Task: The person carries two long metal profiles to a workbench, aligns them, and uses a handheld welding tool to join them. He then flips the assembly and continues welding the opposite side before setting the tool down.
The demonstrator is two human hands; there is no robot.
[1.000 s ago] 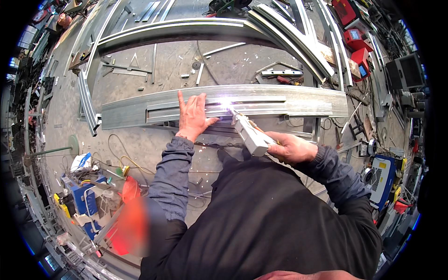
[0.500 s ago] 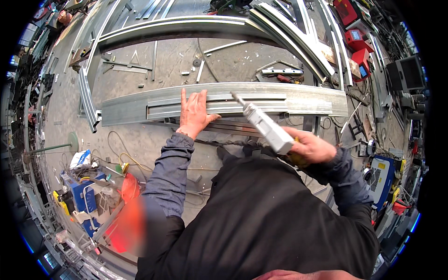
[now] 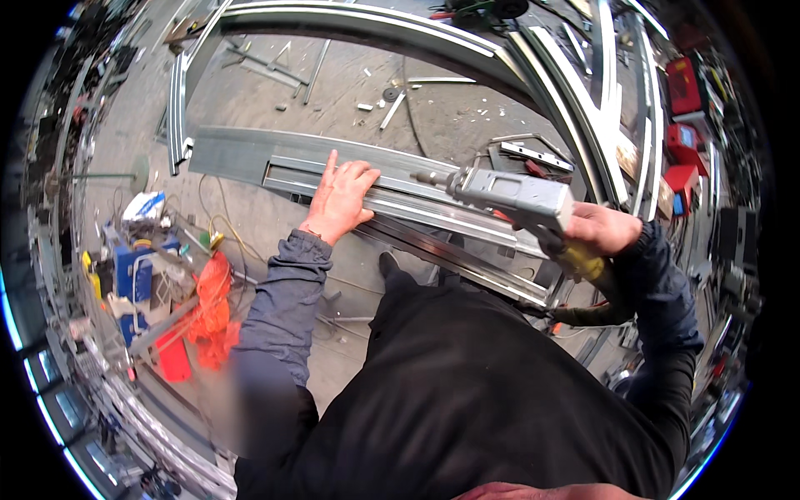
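My left hand point(image 3: 338, 198) lies with spread fingers on a silvery metal channel point(image 3: 442, 212). The channel rests along a long, wide metal strip point(image 3: 229, 156) in front of me. My right hand point(image 3: 610, 229) is wrapped round the handle of a grey pistol-shaped power tool point(image 3: 518, 195). Its narrow nose points left, above the channel and to the right of my left hand; I cannot tell whether it touches the metal. A yellow part point(image 3: 583, 260) and a thick dark cable point(image 3: 592, 315) are at the handle's lower end.
Beyond the strip, long metal profiles point(image 3: 358, 21) form a frame, with more profiles point(image 3: 567, 117) at the right. Offcuts and a cable lie on the concrete floor point(image 3: 350, 83). Blue equipment point(image 3: 133, 275) and orange-red sheeting point(image 3: 212, 312) stand left; red machines point(image 3: 685, 87) stand far right.
The view has turned, so the strip now slants down to the right. The tool has swung from a diagonal to a nearly level position. My left hand remains on the channel.
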